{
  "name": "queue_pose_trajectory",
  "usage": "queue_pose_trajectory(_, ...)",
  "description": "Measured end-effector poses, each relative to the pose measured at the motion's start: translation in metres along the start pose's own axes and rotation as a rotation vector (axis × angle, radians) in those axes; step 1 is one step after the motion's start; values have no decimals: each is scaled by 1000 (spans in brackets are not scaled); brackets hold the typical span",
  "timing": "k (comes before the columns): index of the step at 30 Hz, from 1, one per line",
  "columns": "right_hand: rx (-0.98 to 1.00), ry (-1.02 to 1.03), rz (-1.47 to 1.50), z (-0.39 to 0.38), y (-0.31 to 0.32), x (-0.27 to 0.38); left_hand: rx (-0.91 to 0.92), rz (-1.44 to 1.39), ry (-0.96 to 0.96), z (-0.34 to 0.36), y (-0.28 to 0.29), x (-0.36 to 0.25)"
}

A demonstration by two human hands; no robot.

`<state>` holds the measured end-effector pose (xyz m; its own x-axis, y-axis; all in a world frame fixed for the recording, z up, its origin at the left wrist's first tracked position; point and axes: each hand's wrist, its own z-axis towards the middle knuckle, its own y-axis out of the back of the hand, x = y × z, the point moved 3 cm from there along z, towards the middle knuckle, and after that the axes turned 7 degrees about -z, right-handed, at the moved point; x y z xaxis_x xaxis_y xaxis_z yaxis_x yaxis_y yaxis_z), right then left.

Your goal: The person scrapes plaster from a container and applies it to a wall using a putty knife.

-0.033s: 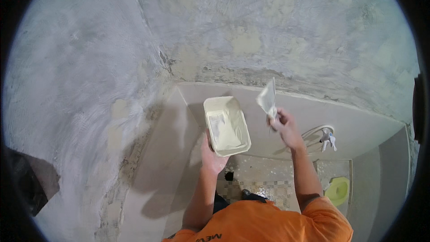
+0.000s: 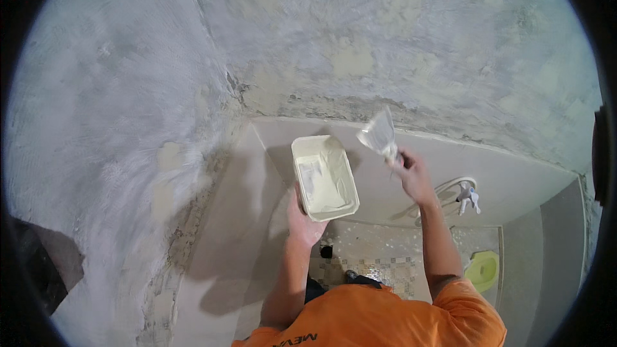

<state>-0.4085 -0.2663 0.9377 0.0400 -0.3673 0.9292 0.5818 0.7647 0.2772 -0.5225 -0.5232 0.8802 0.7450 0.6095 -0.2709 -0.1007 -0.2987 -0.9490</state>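
Observation:
My left hand (image 2: 306, 222) grips a cream rectangular tub (image 2: 326, 211) from below and its left side. Pale filler paste (image 2: 331, 183) coats the inside of the tub and lies over its bottom. To the right of the tub, my right hand (image 2: 413, 177) is closed round the handle of a putty knife (image 2: 379, 133). Its broad blade points up and left, smeared with whitish paste. Blade and tub are apart, and the blade does not touch the wall behind it.
A patchy plastered wall (image 2: 411, 45) rises ahead, with another rough wall (image 2: 109, 109) meeting it at the left corner. Smooth pale panels (image 2: 238, 218) run below. At right are a white tap with hose (image 2: 468, 198) and a yellow-green squat toilet (image 2: 482, 271). Mosaic tiles (image 2: 392, 276) cover the floor.
The putty knife has turned so its blade faces me more broadly and leans further left. The tub and my left hand have hardly moved.

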Motion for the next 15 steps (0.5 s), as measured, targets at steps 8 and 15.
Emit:
queue_pose_trajectory(8, -443, 309, -829, 64, 41, 39, 113, -26, 136, 21, 4, -21)
queue_pose_trajectory(15, -660, 251, -963, 54, 87, 46, 64, -20, 197, 44, 9, -19)
